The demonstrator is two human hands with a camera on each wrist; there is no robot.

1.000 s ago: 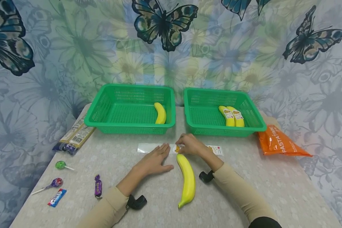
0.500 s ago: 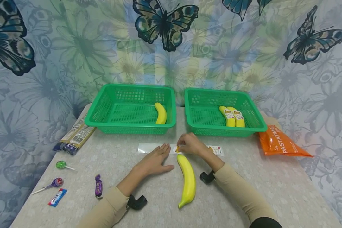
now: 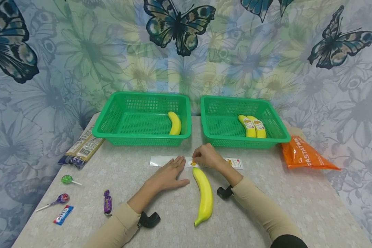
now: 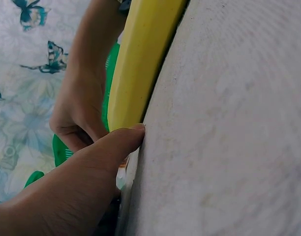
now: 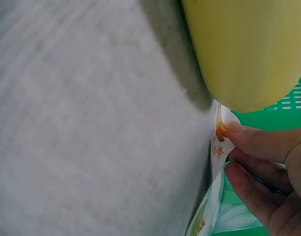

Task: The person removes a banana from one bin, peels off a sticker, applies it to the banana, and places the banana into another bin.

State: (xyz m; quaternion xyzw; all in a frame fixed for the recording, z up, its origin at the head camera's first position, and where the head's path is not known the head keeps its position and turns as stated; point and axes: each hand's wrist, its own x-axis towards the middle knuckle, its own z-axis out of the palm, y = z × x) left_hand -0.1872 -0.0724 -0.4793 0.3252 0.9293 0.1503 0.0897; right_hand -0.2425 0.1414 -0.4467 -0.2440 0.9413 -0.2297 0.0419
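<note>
My left hand (image 3: pixel 166 175) lies flat with straight fingers on a strip of label backing (image 3: pixel 159 161), pressing it to the table. My right hand (image 3: pixel 208 157) pinches a banana-printed sticker (image 5: pixel 218 147) between thumb and fingers. In the right wrist view that sticker stands bent up from the strip at its edge. A bare yellow banana (image 3: pixel 204 197) lies between my forearms, its upper tip close below the sticker. Another printed label (image 3: pixel 234 163) shows at the strip's right end. My right hand covers the part of the strip between them.
The left green basket (image 3: pixel 142 140) holds one banana (image 3: pixel 174 123); the right green basket (image 3: pixel 241 142) holds two labelled bananas (image 3: pixel 248 126). An orange pasta bag (image 3: pixel 307 155) and a gold packet (image 3: pixel 82 146) flank them. Lollipops (image 3: pixel 66 179) and wrapped candies (image 3: pixel 107 202) lie at left.
The fingertips of my right hand have shifted very slightly at the sticker. My left hand, the strip and the banana stay where they were.
</note>
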